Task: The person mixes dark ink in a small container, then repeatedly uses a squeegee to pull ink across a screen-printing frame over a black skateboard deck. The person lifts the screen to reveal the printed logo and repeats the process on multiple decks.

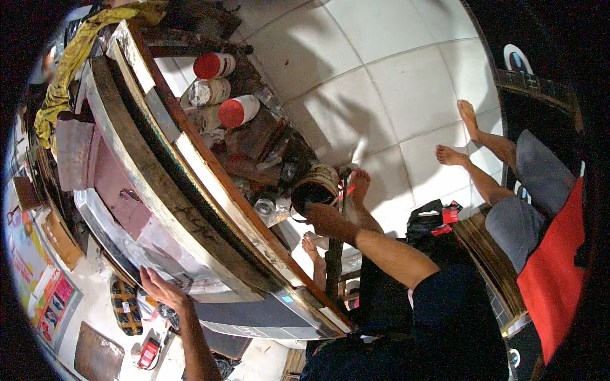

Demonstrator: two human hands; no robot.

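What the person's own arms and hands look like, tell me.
The left hand and right hand wear no gloves, and no watch or bracelet shows. A dark sleeve covers the right upper arm, ending near the elbow; the visible left forearm is uncovered.

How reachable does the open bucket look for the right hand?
Likely yes: the right hand is right at the mouth of the bucket, with nothing visibly blocking the way. Whether it touches the inside, I can't tell.

Your bucket (323, 174) looks rough and crusted; around you are smooth, glossy floor tiles (406, 82) and wrinkled cloth (61, 79).
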